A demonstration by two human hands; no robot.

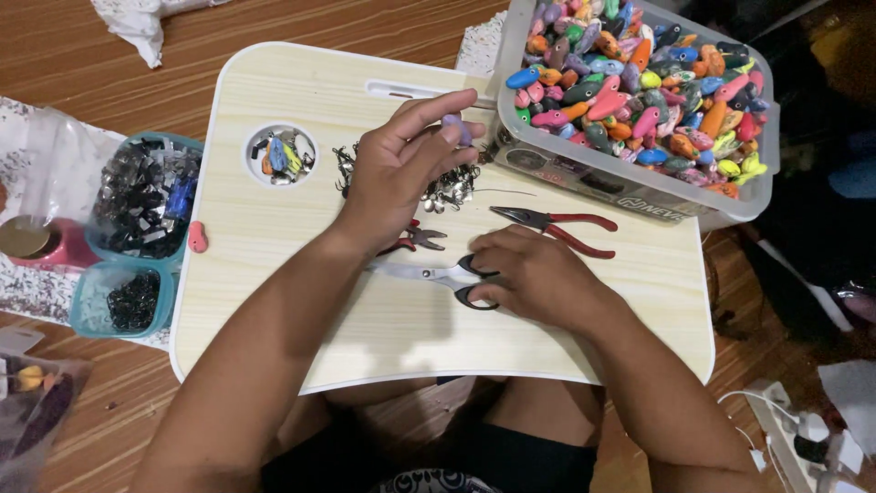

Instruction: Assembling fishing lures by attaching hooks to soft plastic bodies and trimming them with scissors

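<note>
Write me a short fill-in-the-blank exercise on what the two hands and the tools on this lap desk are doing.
1. The right hand rests on the black handles of the ____.
2. The left hand pinches a small ____ piece between its fingertips.
3. The pliers lying by the clear bin have ____ handles.
4. The round hole in the desk holds a few coloured ____.

Missing words: scissors; purple; red; lures
</note>
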